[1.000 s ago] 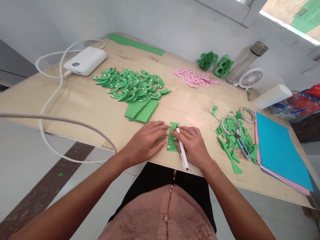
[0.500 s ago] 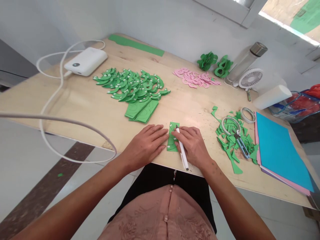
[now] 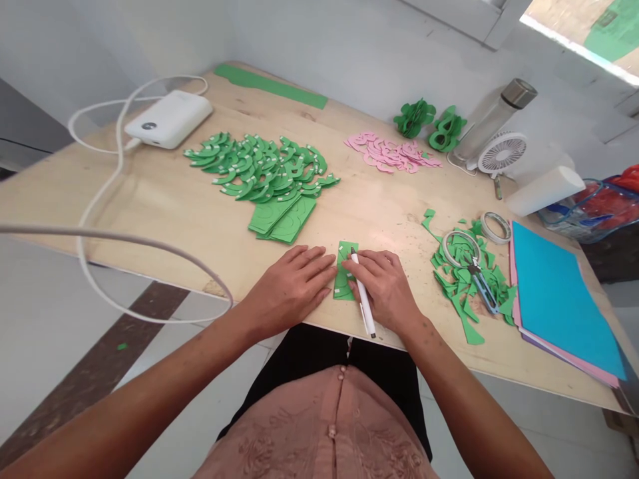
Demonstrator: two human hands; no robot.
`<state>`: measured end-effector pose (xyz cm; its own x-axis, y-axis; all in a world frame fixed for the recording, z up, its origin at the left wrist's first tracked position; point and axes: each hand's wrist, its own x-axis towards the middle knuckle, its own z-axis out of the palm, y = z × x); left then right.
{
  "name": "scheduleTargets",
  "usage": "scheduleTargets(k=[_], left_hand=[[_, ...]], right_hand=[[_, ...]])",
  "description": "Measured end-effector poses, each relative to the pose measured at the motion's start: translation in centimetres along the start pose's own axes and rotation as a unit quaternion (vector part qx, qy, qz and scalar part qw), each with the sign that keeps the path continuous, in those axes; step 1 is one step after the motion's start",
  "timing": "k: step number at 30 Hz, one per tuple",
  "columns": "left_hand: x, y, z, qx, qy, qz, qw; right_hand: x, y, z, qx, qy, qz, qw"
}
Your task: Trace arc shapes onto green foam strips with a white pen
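A small green paper piece (image 3: 343, 286) with thin drawn lines and small white patches lies near the table's front edge. My left hand (image 3: 294, 286) rests flat at its left side, fingers stretched out and fingertips by its edge. My right hand (image 3: 387, 286) bends over its right side, partly hiding it. In that hand is a white pen (image 3: 366, 307) with black ends, its dark tip pointing away from me and its clip end toward my body. A fingertip of the right hand reaches past the pen onto the paper.
Beyond lie a stack of green cards (image 3: 284, 219), curved green cutouts (image 3: 259, 166) and pink cutouts (image 3: 389, 153). To the right are green scraps (image 3: 469, 322), a snipper (image 3: 483, 289), tape rolls (image 3: 496, 228) and blue sheets (image 3: 564, 299). A power bank (image 3: 172, 120) trails a white cable leftward.
Both hands, the pen and the paper keep their places on the table. The view has shifted very slightly.
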<state>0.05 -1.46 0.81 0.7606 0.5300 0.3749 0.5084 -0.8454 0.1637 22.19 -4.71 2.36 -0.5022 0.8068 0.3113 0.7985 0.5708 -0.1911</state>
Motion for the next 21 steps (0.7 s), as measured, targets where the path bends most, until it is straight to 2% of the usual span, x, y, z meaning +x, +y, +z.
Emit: scheduleTargets(k=[8, 21], left_hand=[[0.8, -0.8, -0.4, -0.015, 0.000, 0.031, 0.999], [1.1, -0.9, 0.7, -0.051, 0.025, 0.009, 0.998]], right_hand=[[0.0, 0.0, 0.1, -0.010, 0.003, -0.005, 1.000], [0.0, 0.1, 0.2, -0.014, 0.009, -0.008, 1.000]])
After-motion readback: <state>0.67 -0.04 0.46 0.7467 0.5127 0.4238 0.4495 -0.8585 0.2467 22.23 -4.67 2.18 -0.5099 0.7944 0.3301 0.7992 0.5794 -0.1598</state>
